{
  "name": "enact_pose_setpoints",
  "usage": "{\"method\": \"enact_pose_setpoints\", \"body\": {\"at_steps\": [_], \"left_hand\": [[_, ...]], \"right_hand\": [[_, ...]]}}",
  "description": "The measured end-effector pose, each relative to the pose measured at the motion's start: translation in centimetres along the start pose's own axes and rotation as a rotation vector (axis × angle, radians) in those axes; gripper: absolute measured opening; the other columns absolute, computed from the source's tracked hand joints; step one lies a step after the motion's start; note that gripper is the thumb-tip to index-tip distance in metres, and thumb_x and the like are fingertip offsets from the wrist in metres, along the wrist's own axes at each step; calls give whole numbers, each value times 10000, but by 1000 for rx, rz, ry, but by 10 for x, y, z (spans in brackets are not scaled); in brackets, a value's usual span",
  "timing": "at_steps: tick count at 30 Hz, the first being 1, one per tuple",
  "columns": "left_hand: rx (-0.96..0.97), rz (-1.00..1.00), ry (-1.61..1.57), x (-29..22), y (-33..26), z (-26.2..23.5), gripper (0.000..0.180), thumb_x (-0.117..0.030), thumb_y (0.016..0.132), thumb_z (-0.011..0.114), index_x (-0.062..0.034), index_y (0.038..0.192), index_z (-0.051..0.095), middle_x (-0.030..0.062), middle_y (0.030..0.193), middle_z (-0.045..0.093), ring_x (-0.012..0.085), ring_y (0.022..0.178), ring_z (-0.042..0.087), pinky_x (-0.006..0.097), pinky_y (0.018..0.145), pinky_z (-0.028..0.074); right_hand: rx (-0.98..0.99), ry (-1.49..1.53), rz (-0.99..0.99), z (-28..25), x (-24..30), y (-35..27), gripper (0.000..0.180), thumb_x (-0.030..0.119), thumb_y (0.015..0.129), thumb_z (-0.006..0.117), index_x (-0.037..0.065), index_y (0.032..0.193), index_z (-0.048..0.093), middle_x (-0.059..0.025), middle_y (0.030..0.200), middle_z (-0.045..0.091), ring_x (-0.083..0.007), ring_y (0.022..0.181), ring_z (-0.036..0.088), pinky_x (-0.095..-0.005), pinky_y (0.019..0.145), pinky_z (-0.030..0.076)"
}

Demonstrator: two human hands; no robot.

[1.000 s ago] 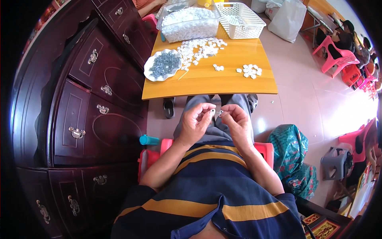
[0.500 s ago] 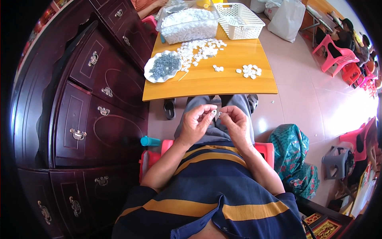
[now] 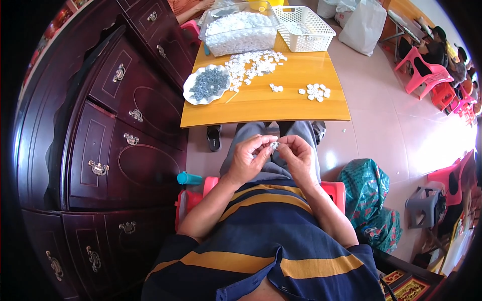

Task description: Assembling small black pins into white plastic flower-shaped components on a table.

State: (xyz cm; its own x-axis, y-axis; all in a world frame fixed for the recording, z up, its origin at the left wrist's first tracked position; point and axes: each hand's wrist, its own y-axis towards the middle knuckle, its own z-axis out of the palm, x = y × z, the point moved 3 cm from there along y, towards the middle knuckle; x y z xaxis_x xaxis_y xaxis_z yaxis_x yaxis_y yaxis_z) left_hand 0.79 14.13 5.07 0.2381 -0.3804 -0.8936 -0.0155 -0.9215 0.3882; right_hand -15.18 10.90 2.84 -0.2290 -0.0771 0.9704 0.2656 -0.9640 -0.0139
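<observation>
White piece (image 3: 274, 146), left hand (image 3: 249, 160), right hand (image 3: 298, 157) pinching

We cannot make out the small white piece (image 3: 274, 145): fingers of left hand (image 3: 249, 159) and right hand (image 3: 298, 159) cover most.

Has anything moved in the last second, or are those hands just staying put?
Almost nothing moved. Both hands, left hand and right hand, still pinch the same small white piece over the lap. The table, the plate of grey bits and the white basket stayed put.
</observation>
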Motion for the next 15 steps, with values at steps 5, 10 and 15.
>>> {"method": "enact_pose_setpoints", "body": {"at_steps": [5,10,15], "left_hand": [[-14,-51,-35,2,-3,1,231,42,925,649,24,1155,667,59,885,685,92,741,651,238,674,534],[-18,-130,-165,8,-6,4,359,39,953,641,-13,1304,582,6,913,644,42,760,582,196,675,492],[-74,-171,-199,10,-9,8,352,36,957,639,-15,1301,588,5,920,636,39,762,595,185,679,497]], "right_hand": [[1,-8,8,0,-3,0,75,57,959,669,3,1011,664,63,791,600,-1,677,492,-169,593,402],[-7,-26,-18,1,-5,0,76,61,949,677,8,1002,663,67,777,592,-4,666,488,-170,588,399],[-14,-24,-13,1,-5,0,74,60,945,678,10,999,663,70,761,584,1,652,480,-168,572,389]]}}
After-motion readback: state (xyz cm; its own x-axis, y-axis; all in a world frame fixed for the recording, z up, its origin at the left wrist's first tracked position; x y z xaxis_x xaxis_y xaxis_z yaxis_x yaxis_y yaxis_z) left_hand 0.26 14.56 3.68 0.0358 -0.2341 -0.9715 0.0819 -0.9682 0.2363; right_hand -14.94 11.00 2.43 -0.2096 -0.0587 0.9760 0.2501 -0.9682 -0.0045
